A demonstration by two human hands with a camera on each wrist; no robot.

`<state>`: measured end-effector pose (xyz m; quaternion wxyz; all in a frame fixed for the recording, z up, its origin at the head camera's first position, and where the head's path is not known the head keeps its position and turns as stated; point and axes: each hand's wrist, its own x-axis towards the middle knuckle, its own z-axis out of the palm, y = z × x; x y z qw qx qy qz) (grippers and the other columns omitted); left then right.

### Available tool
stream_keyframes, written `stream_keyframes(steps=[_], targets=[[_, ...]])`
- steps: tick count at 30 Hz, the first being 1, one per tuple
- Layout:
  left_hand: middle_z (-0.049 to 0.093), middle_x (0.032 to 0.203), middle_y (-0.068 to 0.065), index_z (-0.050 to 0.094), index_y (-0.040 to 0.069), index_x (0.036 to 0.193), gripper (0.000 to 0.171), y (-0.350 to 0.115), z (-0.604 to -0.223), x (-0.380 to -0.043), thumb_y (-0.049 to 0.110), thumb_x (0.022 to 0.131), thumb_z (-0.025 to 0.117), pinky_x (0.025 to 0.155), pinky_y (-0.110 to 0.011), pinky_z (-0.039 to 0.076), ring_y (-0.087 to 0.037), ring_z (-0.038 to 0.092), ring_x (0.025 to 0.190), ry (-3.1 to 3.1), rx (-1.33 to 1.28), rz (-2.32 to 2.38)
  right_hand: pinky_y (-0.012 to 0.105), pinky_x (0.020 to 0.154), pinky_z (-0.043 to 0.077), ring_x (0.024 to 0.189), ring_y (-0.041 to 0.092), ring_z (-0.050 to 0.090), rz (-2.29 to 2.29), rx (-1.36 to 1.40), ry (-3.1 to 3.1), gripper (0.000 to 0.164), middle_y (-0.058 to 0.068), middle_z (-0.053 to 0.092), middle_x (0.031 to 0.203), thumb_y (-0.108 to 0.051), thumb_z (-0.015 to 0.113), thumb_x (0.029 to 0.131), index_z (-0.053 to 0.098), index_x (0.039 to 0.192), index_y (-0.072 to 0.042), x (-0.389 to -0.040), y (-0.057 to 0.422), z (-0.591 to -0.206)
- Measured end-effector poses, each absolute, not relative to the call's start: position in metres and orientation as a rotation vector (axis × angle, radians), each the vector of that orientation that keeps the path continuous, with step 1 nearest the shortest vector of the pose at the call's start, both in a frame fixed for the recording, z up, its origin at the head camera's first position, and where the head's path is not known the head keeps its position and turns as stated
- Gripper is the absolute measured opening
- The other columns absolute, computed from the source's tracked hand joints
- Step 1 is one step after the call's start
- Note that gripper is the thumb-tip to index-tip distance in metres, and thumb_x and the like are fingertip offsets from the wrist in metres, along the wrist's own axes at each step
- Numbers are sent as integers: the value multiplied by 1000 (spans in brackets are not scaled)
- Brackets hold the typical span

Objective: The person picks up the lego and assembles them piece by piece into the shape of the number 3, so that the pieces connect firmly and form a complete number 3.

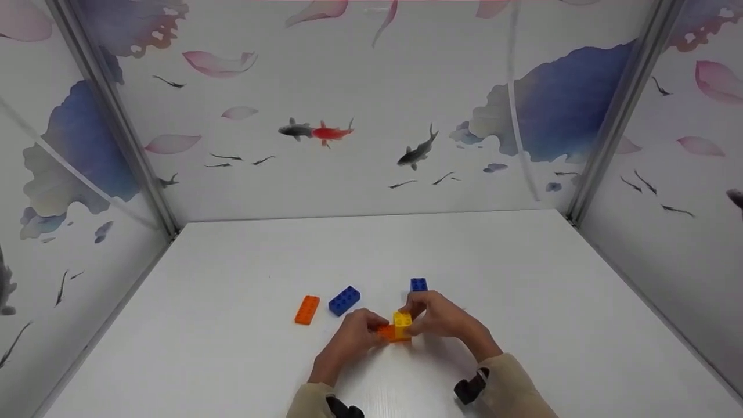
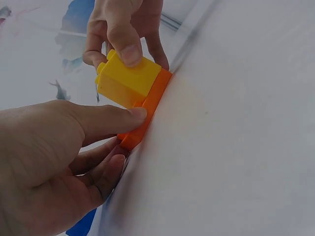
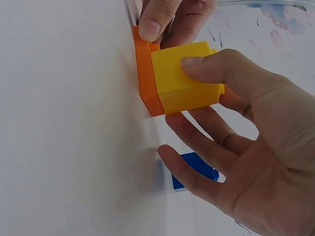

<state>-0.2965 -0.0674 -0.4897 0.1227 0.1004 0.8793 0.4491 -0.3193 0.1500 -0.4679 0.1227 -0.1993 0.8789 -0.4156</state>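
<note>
My left hand [image 1: 357,335] pinches one end of a flat orange brick [image 2: 150,110], thumb on its near side and fingers behind. A tall yellow brick [image 3: 184,73] stands on the orange one, at the end away from my left hand, studs up. My right hand [image 1: 444,316] grips this yellow brick between thumb and fingers, with the thumb flat on its side in the right wrist view. Both bricks are low over the white table [image 1: 232,360]. Just beyond my right hand sits a small blue brick [image 1: 418,284], its lower part hidden by the fingers.
Left of my hands lie a longer blue brick [image 1: 344,301] and another flat orange brick [image 1: 307,310]. White panels printed with fish and petals enclose the table at the back [image 1: 360,186] and on both sides.
</note>
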Motion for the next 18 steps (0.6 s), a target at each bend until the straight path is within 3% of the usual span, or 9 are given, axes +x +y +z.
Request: stream_keyframes(steps=[8, 14, 18], targets=[[68, 111, -7, 73, 8, 117, 29, -70, -486, -294, 6, 88, 75, 100, -44, 55, -21, 63, 103, 2561, 327, 1302, 41, 92, 60, 99, 20, 65, -1207, -543, 2548, 28, 4, 70, 107, -9, 82, 81, 69, 105, -13, -317, 150, -469], [70, 117, -10, 70, 9, 121, 33, -88, -475, -297, 24, 92, 73, 94, -40, 58, -22, 63, 105, 2665, 331, 1396, 43, 97, 57, 105, 21, 65, -1200, -533, 2549, 30, 3, 69, 112, -14, 81, 83, 68, 110, -15, -320, 153, -471], [70, 116, -14, 69, 4, 122, 33, -109, -473, -302, 19, 93, 71, 94, -41, 56, -24, 63, 104, 2829, 263, 1538, 43, 98, 57, 104, 20, 65, -1207, -540, 2542, 31, 3, 68, 112, -17, 81, 84, 68, 113, -16, -322, 155, -473]])
